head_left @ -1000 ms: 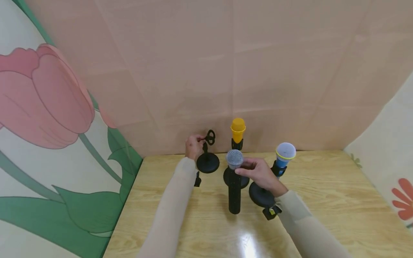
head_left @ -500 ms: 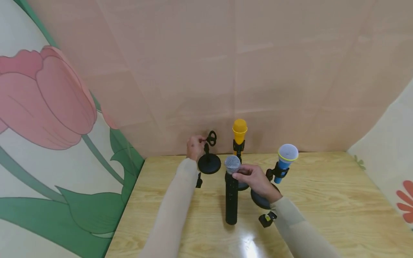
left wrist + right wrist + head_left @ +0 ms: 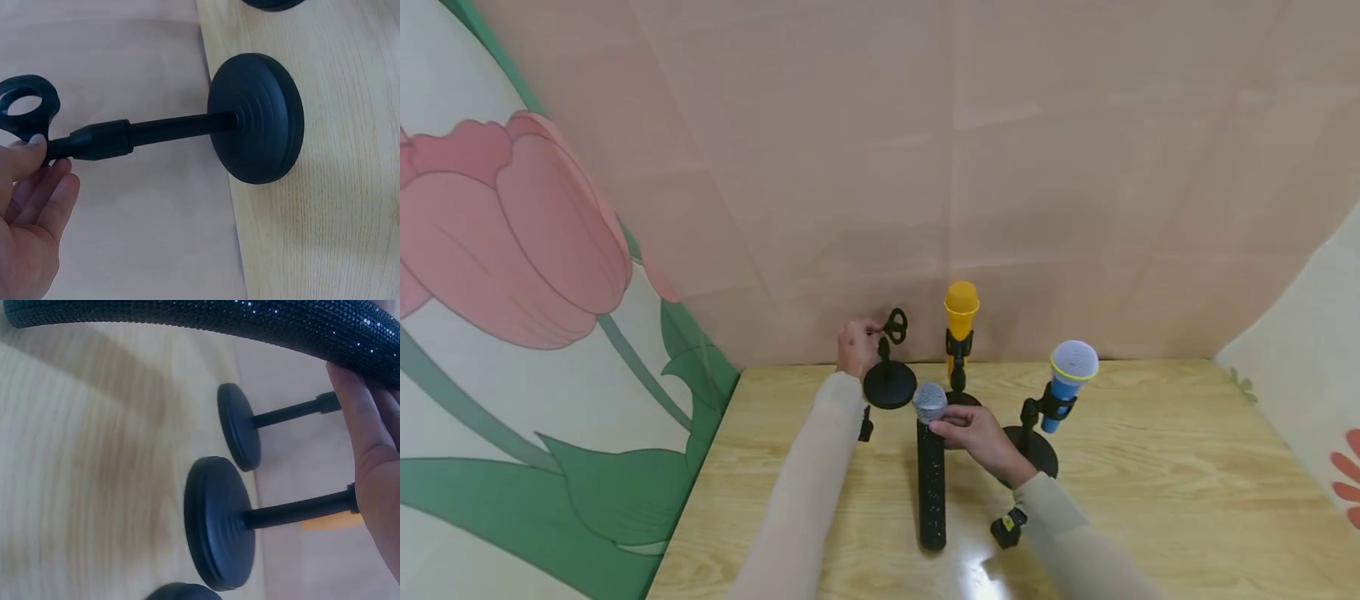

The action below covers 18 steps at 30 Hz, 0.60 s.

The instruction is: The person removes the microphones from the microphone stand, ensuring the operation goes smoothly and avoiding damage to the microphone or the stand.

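Observation:
My right hand grips a black glittery microphone just below its silver mesh head; its body points down toward the table. At the back, my left hand pinches the top of an empty black stand right under its clip ring; the stand's round base rests at the table's rear edge. The microphone hangs just right of and in front of that stand.
An orange microphone stands in its stand behind my right hand, and a blue microphone sits tilted in a stand on a round base to the right. A wooden table, pink backdrop and flower-patterned side walls enclose the space.
My right hand has carried the black microphone leftward and a little lower, closer to the empty stand. The left hand stays on the stand's top.

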Available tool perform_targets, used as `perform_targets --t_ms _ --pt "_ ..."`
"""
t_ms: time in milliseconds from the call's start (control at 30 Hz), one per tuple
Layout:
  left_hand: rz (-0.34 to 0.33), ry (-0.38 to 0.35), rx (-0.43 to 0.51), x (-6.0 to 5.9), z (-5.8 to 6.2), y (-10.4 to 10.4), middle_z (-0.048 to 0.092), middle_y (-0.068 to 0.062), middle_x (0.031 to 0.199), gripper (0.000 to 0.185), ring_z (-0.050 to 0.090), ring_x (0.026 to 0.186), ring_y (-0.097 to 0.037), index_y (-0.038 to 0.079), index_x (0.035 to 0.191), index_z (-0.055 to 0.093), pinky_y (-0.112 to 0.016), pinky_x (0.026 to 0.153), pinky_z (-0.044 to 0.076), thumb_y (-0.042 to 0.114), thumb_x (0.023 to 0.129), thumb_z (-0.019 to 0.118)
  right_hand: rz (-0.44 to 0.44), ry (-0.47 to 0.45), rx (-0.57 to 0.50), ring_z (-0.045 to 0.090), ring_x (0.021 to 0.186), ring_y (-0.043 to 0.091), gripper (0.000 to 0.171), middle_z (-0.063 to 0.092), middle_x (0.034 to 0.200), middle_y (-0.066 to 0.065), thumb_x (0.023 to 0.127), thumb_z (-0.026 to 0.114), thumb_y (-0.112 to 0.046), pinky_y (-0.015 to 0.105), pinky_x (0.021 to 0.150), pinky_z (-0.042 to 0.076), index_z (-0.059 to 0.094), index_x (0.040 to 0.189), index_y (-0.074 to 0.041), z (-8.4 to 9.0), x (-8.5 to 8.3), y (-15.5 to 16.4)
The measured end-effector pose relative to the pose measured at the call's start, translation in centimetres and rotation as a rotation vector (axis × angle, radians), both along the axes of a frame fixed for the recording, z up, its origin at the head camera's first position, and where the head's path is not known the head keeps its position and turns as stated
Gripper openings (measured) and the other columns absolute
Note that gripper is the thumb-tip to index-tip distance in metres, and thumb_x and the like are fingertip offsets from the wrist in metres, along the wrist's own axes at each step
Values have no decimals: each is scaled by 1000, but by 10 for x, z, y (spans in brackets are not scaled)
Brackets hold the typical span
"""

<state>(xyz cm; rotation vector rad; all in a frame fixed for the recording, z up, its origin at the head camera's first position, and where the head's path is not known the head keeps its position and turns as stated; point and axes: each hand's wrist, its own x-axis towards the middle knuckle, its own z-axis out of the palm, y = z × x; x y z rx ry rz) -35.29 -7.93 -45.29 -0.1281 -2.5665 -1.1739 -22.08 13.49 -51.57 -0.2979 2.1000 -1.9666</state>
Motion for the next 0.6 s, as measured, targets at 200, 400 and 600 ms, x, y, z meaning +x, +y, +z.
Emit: perform_targets --t_ms 200,400,600 --pt "5 -26 14 1 1 1 75 -10 95 10 70 88 -25 4 95 80 -36 80 56 1 92 71 9 -26 -16 68 102 18 48 69 118 19 95 70 -24 39 86 57 61 125 13 -10 -4 -4" --pt "1 -40 27 3 3 1 75 -10 98 11 70 92 -25 5 96 79 -38 83 56 1 92 70 -12 -57 -9 67 104 23 50 68 121 21 96 70 -26 42 87 57 60 127 12 -15 -6 -7" --pt "-4 -78 48 2 1 1 75 -13 101 13 70 89 -24 5 99 79 -37 81 56 1 94 68 -73 -142 -14 67 100 21 51 69 116 18 94 72 -28 43 88 56 62 125 12 -26 -11 -11"
